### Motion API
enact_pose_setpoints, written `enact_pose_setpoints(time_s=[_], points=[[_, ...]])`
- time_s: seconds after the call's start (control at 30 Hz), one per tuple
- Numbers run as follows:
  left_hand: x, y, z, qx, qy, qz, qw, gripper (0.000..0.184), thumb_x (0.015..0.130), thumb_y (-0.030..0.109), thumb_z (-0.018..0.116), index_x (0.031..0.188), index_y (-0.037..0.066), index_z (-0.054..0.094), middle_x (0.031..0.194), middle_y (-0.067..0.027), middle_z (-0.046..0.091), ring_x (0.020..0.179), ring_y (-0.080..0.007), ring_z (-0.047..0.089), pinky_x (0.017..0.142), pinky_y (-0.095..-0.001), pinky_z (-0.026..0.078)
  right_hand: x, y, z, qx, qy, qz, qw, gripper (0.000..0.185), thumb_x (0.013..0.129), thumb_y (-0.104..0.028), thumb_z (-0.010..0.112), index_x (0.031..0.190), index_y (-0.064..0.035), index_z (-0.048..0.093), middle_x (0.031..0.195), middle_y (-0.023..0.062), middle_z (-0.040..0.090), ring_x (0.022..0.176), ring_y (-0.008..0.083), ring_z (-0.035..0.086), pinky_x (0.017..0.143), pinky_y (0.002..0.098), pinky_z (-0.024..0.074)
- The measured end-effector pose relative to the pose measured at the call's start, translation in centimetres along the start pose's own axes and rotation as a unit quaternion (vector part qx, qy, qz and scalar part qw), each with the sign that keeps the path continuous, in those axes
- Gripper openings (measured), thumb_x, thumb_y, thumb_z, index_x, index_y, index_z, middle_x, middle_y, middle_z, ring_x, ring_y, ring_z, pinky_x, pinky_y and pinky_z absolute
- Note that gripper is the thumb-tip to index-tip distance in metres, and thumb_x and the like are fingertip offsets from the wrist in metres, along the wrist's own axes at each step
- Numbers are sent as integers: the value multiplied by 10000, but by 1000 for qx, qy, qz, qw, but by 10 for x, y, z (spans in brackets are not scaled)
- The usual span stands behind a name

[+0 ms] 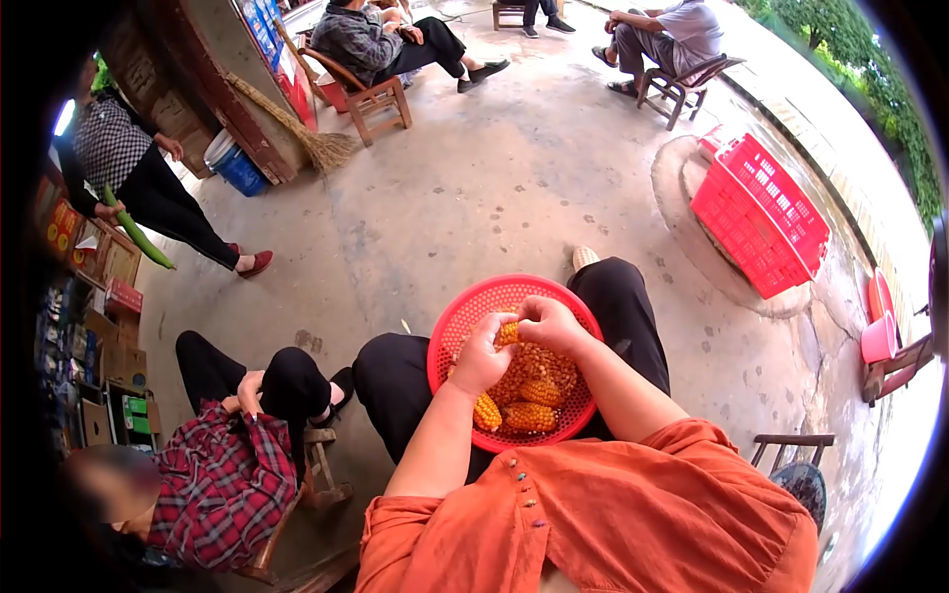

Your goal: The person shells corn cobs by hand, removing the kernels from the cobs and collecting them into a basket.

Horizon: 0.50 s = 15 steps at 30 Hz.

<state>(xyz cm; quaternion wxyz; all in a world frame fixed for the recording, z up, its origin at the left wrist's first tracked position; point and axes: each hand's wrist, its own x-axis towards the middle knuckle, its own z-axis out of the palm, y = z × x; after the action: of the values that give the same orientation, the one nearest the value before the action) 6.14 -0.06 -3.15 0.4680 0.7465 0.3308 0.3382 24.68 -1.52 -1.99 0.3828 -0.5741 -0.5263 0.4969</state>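
A red perforated basket (pixel 450 341) rests on my lap, holding loose corn kernels (pixel 559 366) and several yellow cobs, among them one near the front rim (pixel 530 417). Above the kernels, my left hand (pixel 481 353) is closed around one end of a corn cob (pixel 507 334). My right hand (pixel 550 324) presses on the same cob from the other side, its fingers bent together. The two hands nearly touch, and they hide most of that cob.
A person in a plaid shirt (pixel 222 474) sits close at the left. Another person (pixel 124 148) stands farther back, holding a long green vegetable (pixel 138 229). More people sit beyond. Red crates (pixel 761 212) stand at the right, a broom (pixel 297 128) leans at the back, and a pink basin (pixel 878 339) is far right.
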Motion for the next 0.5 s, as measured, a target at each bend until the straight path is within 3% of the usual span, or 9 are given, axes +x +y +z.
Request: enact_pose_setpoints(time_s=[0.13,0.23,0.3,0.4,0.43,0.5], points=[[-1,8,1,32,5,0,999,424,817,-64,646,1218,27,544,1145,-88,592,1090,-166,574,949,-299,472,1,3,1,-62,16,-27,998,158,749,-76,647,891,-16,612,817,23,622,764,110,593,691,270,497],[0,-9,3,-23,-5,-35,999,414,830,-62,639,1222,29,541,1154,-85,588,1092,-162,571,948,-297,471,-2,-2,-3,-83,6,-40,996,172,754,-64,640,916,-9,623,855,36,642,810,121,604,734,275,505],[1,-11,2,-60,26,-22,998,426,786,-64,654,1192,27,567,1167,-124,585,1090,-250,589,926,-338,493,-3,-6,-7,37,-38,1,999,200,771,-46,638,967,-7,631,904,38,654,862,129,613,781,282,507],[1,2,-5,-128,25,-69,989,425,790,-62,653,1197,24,564,1159,-118,591,1070,-247,598,929,-330,490,-3,-6,-7,104,-69,-39,991,192,780,-32,626,971,-13,632,886,51,655,860,133,610,779,282,507],[1,5,-7,-100,26,-57,993,428,790,-65,649,1200,23,562,1148,-119,596,1061,-237,602,928,-322,487,-3,-5,-9,71,-89,-52,992,263,817,-36,637,1077,-10,607,980,43,645,910,129,612,825,287,507],[1,1,-8,-57,20,-33,998,428,791,-71,644,1201,22,561,1146,-118,595,1063,-228,600,924,-321,487,1,2,-9,48,-88,-43,994,266,818,-43,642,1080,-11,606,982,43,644,912,131,611,829,287,505]])
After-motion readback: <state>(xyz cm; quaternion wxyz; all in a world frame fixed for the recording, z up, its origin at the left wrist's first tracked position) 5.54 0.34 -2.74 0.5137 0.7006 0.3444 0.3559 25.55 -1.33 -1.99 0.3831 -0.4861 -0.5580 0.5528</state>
